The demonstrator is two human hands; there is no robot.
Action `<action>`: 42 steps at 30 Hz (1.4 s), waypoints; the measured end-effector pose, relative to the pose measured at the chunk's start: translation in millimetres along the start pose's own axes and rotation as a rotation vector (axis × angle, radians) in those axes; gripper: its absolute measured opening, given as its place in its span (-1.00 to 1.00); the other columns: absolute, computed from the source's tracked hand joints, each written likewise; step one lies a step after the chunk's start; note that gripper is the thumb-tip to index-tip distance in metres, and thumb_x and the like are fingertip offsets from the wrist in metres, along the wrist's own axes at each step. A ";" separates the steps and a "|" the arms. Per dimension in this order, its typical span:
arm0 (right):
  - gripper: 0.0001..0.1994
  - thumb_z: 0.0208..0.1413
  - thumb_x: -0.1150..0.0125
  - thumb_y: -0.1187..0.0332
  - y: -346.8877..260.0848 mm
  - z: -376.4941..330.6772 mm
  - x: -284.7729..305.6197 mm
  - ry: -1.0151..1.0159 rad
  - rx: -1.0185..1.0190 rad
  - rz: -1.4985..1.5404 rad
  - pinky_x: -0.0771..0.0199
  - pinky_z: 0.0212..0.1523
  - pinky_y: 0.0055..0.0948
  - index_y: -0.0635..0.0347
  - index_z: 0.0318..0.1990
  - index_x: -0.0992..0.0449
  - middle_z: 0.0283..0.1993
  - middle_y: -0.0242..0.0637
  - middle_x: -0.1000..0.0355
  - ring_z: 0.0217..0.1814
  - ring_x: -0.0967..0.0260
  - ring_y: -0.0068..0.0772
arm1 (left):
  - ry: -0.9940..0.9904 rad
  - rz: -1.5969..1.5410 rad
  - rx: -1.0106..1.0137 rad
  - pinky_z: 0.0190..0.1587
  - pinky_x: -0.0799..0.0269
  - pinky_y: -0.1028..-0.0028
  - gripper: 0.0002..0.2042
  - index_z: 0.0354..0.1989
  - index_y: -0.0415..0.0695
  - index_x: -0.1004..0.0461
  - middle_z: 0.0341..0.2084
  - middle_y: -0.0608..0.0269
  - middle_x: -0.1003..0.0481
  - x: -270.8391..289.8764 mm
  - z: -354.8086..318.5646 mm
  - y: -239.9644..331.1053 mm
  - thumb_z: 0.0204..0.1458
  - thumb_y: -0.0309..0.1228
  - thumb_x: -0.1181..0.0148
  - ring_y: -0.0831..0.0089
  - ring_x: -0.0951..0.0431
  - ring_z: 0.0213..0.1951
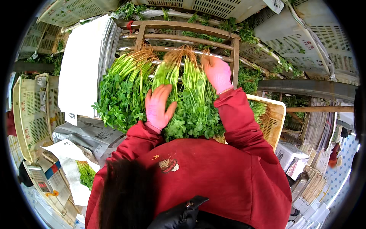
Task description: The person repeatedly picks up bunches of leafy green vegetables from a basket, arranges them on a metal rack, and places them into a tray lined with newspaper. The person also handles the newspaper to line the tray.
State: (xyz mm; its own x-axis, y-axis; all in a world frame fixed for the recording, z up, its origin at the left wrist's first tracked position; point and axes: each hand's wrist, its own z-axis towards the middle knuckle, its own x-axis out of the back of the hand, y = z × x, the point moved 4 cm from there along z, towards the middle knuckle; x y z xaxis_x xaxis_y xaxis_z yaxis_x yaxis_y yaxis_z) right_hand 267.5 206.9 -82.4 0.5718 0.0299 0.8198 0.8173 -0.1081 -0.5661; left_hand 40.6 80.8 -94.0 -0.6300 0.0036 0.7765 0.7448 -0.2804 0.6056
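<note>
Bunches of long-stemmed leafy greens (126,86), like celery or coriander, lie side by side in front of me, brown roots pointing away and leaves toward me. My left hand (159,107), in a pink fingerless glove or sleeve, rests on the middle greens, fingers extended and thumb apart. At the root end of the right bunch (192,80) is my right hand (218,72), also in pink. Its fingers are bent together at the roots; their tips are partly hidden. Some stems between the hands look blurred.
A metal rack (187,36) stands behind the greens. At left is a stack of white sheets (85,63); at right, a yellow crate (277,114) holds more greens. Pale slotted crates (301,42) line the far side. A scale (40,179) sits at lower left.
</note>
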 end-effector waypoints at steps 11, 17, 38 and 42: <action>-0.45 0.03 -0.29 -0.10 -36.7 16.0 -4.3 -0.040 0.393 -0.052 -0.47 0.09 -0.18 0.07 0.06 -0.58 -0.03 -0.07 -0.44 0.03 -0.43 -0.02 | 0.130 -0.090 0.086 0.36 -0.05 -0.02 -0.20 0.34 -0.24 -0.23 0.19 -0.02 -0.41 -11.2 -6.9 -13.8 -0.09 -0.17 -0.38 0.05 -0.35 0.27; -0.64 0.04 -0.33 0.12 -26.4 -33.2 -21.5 -0.245 0.426 -0.201 -0.49 0.13 -0.23 0.14 -0.09 -0.63 0.20 -0.08 -0.42 0.14 -0.48 -0.11 | 0.139 -0.041 0.045 0.36 -0.01 -0.03 -0.21 0.34 -0.23 -0.22 0.19 0.03 -0.41 -13.3 -4.8 -8.1 -0.08 -0.16 -0.36 0.09 -0.34 0.27; -0.47 0.09 -0.28 -0.04 -21.8 39.7 13.8 -0.091 0.347 -0.256 -0.43 0.19 -0.17 0.12 0.11 -0.56 0.14 0.08 -0.41 0.18 -0.43 0.01 | -0.273 -0.119 -0.436 0.34 -0.23 0.07 -0.52 0.18 -0.03 -0.44 0.20 0.20 -0.42 -62.7 12.3 54.4 0.05 -0.24 -0.22 0.15 -0.36 0.28; -0.62 0.10 -0.25 0.02 9.2 24.0 -24.9 -0.214 0.126 -0.057 -0.46 0.08 -0.15 0.05 -0.06 -0.65 -0.04 -0.11 -0.51 0.10 -0.46 -0.02 | -0.257 -0.109 -0.467 0.34 -0.23 0.06 -0.53 0.17 -0.04 -0.44 0.19 0.20 -0.43 -60.8 16.4 56.3 0.05 -0.25 -0.23 0.15 -0.36 0.27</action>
State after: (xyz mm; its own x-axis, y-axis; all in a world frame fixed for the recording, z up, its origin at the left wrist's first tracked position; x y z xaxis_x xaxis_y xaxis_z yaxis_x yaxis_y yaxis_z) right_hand 262.5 229.0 -110.1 0.5159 0.2434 0.8213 0.8433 0.0246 -0.5369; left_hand 124.5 80.6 -104.2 -0.5810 0.2745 0.7662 0.4638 -0.6619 0.5888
